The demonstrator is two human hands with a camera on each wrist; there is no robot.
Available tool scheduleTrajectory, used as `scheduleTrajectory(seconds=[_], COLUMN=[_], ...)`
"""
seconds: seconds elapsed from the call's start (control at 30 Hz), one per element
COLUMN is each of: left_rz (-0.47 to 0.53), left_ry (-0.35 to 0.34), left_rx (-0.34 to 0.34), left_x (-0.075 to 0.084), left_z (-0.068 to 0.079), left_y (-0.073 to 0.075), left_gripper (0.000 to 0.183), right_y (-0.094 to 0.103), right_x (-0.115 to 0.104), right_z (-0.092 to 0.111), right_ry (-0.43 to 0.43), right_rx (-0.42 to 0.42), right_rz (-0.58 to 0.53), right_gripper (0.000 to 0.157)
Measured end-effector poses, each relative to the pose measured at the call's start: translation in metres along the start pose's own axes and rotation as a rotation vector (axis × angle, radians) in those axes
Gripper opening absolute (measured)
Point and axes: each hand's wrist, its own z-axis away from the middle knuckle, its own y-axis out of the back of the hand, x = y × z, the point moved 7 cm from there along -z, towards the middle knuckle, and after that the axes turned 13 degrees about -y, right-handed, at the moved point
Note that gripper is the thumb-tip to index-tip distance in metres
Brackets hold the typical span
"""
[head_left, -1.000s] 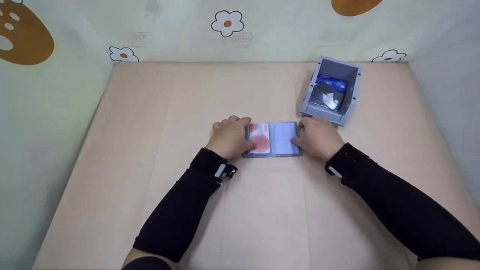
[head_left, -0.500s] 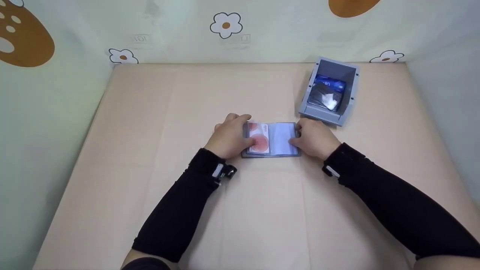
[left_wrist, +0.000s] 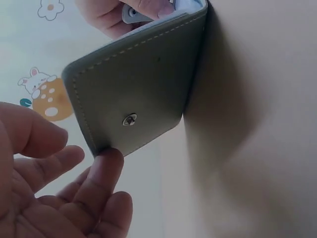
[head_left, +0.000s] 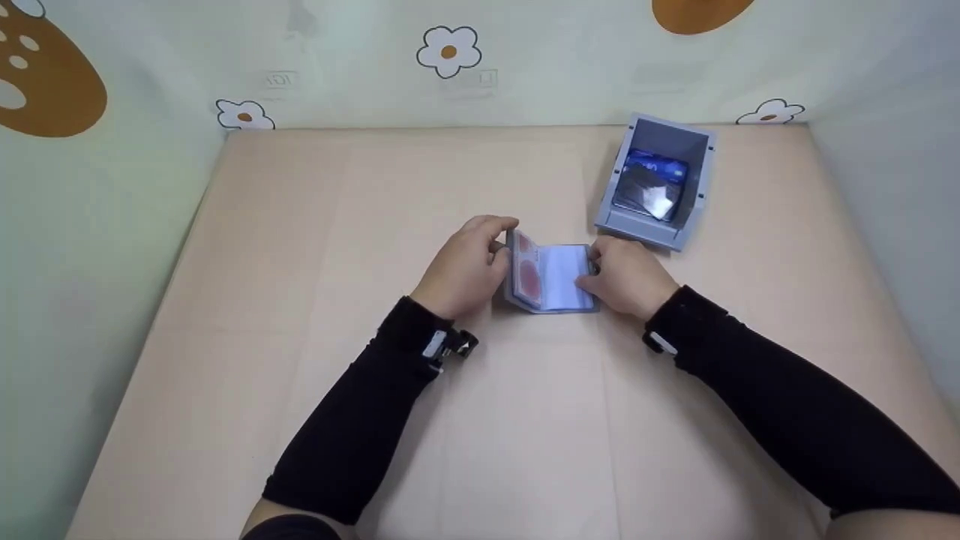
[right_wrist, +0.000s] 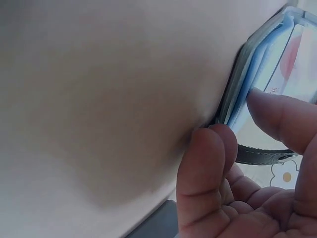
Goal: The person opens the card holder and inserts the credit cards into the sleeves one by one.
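A grey card holder [head_left: 566,277] lies spread on the table, its left cover tilted up with a red-and-white card [head_left: 529,279] in the clear sleeve. My left hand [head_left: 466,268] is at that raised cover; in the left wrist view a fingertip pushes its outer face below a metal snap [left_wrist: 130,119], and the thumb stands apart from it. On the other side, my right hand [head_left: 631,276] pinches the holder's right edge, thumb on the clear sleeves and fingers at the cover's underside. A strap [right_wrist: 262,156] sticks out beside those fingers.
Behind my right hand stands a grey bin [head_left: 637,231] holding dark and blue cards or card holders [head_left: 649,187]. A patterned wall [head_left: 360,67] bounds the table [head_left: 390,187] at the back, with side walls left and right.
The holder's left cover has swung up off the table toward the right. My left thumb has come off the card, and the left hand has risen with the cover. The right hand stays put.
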Motion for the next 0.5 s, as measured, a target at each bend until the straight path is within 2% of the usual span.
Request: scheduleTrajectory(seconds=[0.13, 0.37, 0.5], left_rz=[0.011, 0.066, 0.035], left_ry=[-0.031, -0.025, -0.054], left_rx=[-0.03, -0.096, -0.105], left_x=[0.007, 0.014, 0.018], left_z=[-0.002, -0.007, -0.009], left_y=[-0.004, -0.016, -0.023], left_gripper=[0.054, 0.064, 0.069], right_y=[0.001, 0.006, 0.009], right_x=[0.001, 0.002, 0.003], right_z=[0.001, 0.004, 0.005], right_ry=[-0.009, -0.031, -0.018], right_rx=[-0.011, -0.044, -0.053], right_rz=[-0.005, -0.022, -0.021], right_gripper=[0.039, 0.037, 0.039])
